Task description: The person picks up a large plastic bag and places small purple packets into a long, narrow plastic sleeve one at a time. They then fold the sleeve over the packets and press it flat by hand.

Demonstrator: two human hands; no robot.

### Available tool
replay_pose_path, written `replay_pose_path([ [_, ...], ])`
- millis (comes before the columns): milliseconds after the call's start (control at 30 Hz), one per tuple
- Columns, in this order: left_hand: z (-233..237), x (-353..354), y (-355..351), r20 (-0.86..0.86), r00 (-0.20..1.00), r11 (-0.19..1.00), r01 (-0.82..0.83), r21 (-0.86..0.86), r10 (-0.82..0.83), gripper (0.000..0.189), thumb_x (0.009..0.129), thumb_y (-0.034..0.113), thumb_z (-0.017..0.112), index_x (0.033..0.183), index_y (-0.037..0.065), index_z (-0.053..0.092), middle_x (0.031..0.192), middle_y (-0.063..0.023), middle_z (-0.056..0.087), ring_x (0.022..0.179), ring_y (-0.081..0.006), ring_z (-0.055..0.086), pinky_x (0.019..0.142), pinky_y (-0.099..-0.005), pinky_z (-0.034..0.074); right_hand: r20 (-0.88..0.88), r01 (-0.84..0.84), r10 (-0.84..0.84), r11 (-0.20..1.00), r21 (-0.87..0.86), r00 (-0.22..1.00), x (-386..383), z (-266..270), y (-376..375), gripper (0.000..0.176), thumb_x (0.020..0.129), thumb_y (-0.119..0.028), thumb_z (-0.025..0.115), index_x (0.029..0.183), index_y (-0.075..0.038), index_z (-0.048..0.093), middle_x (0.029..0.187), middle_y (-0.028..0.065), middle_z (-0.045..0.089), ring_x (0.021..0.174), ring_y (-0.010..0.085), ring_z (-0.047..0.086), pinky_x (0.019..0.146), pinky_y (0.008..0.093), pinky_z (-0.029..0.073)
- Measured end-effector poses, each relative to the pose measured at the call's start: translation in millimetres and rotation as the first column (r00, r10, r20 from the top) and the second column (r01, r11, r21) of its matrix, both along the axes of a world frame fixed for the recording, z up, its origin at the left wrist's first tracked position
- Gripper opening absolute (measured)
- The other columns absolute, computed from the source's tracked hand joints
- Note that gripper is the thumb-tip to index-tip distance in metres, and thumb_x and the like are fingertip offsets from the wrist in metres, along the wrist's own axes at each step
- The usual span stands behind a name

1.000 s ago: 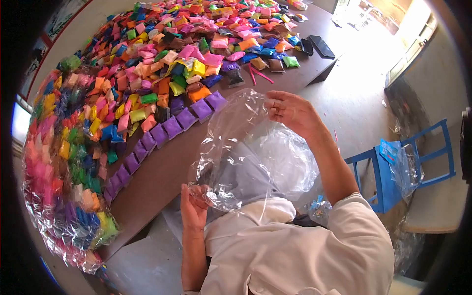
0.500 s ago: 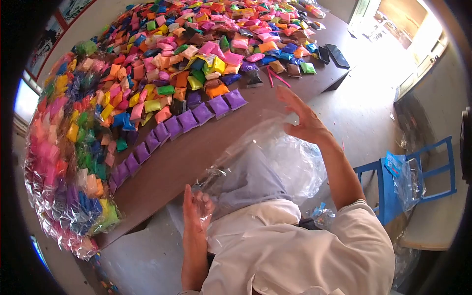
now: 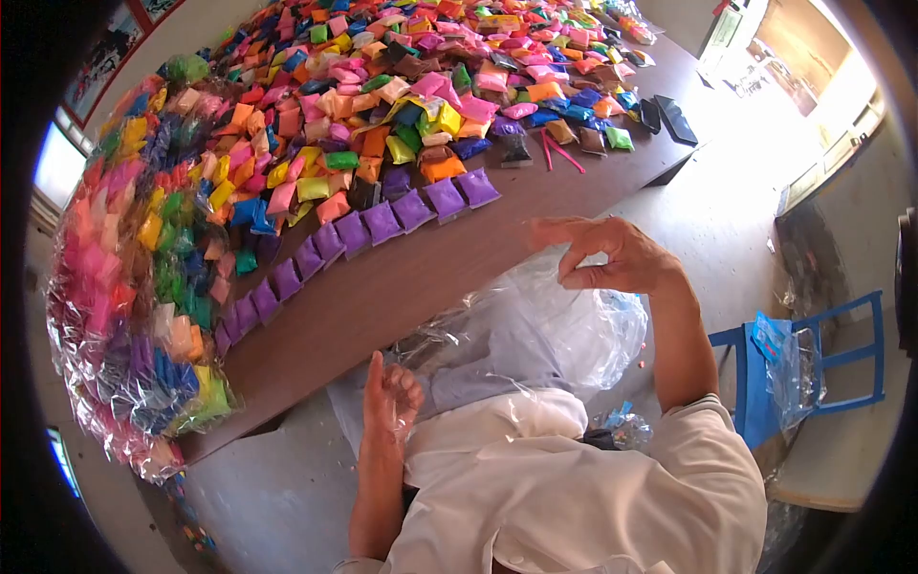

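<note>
A large clear plastic bag (image 3: 607, 330) lies loosely over my lap, its film spreading between my two hands. My left hand (image 3: 392, 397) is at the bag's left side, thumb up and fingers curled, with shiny film at the fingers. Above the bag's far right part is my right hand (image 3: 617, 256), its thumb and forefinger apart and the fingertips somewhat blurred. Whether the film touches those fingertips is hard to tell. Beyond the hands, a curved row of purple packets (image 3: 382, 222) lies along the table's near side.
A big heap of colourful small packets (image 3: 335, 105) covers the brown table (image 3: 316, 316). Filled clear bags (image 3: 143, 316) stand at the left. Pink strips (image 3: 562, 153) and a dark phone (image 3: 675, 120) lie toward the right end. A blue chair (image 3: 760, 383) with plastic packaging stands right.
My right hand has moved down and right, its fingers bending from an upright spread to point left. The left hand stays nearly in place. The bag's raised film has sunk lower.
</note>
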State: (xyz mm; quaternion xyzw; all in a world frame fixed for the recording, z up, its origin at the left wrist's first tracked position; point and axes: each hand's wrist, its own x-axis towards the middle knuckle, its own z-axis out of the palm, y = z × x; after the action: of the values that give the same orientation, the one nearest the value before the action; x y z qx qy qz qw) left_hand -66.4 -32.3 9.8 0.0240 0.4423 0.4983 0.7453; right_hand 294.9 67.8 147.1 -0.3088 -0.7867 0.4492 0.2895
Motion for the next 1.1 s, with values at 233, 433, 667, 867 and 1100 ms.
replay_pose_path([
  [233,-13,1,0,0.112,0.984,0.989,0.128,0.079,-0.137,0.054,0.095,0.054,0.049,0.059,0.014,0.044,0.058,-0.0035,0.048,0.052,-0.0204,0.047,0.048,-0.0298,0.037,-0.345,0.486,-0.459,0.874,-0.01,0.819,-19,-6,-1,0.019,0.099,-0.016,0.053,0.095,0.002,0.058,0.071,0.0072,0.064,0.058,0.0124,0.062,0.054,0.0258,0.05],
  [433,-22,-2,-2,0.02,0.986,0.983,0.162,0.086,-0.164,0.052,0.095,0.054,0.048,0.063,0.013,0.047,0.067,-0.0068,0.057,0.06,-0.0233,0.057,0.052,-0.0319,0.043,-0.319,0.671,-0.676,0.727,-0.145,0.664,-40,-9,4,0.019,0.099,-0.02,0.053,0.098,-0.001,0.058,0.069,0.0059,0.061,0.043,0.0071,0.051,0.039,0.0205,0.039],
  [667,-33,1,-5,-0.298,0.954,0.974,0.089,0.207,-0.024,0.051,0.095,0.057,0.045,0.075,0.011,0.055,0.085,-0.0106,0.065,0.072,-0.0251,0.064,0.064,-0.0351,0.052,-0.174,0.642,-0.739,0.658,-0.393,0.651,-24,-18,22,0.022,0.098,-0.025,0.056,0.092,-0.004,0.061,0.07,0.004,0.061,0.043,0.0051,0.048,0.039,0.02,0.038],
  [867,-13,4,-3,-0.319,0.947,0.982,0.014,0.189,0.048,0.054,0.095,0.059,0.042,0.078,0.01,0.057,0.096,-0.014,0.067,0.084,-0.0251,0.064,0.076,-0.0367,0.049,-0.029,0.64,-0.722,0.631,-0.438,0.692,-17,-35,28,0.024,0.095,-0.025,0.057,0.087,-0.003,0.062,0.073,0.0045,0.064,0.048,0.0069,0.05,0.042,0.0222,0.041],
  [1100,-9,-9,-9,-0.231,0.973,0.964,0.062,0.258,-0.001,0.06,0.096,0.062,0.034,0.085,0.009,0.06,0.106,-0.0149,0.065,0.09,-0.0254,0.064,0.082,-0.0366,0.045,0.053,0.613,-0.665,0.651,-0.449,0.745,-19,-56,27,0.023,0.094,-0.023,0.056,0.089,-0.001,0.062,0.075,0.0075,0.065,0.044,0.0093,0.05,0.04,0.0227,0.041],
])
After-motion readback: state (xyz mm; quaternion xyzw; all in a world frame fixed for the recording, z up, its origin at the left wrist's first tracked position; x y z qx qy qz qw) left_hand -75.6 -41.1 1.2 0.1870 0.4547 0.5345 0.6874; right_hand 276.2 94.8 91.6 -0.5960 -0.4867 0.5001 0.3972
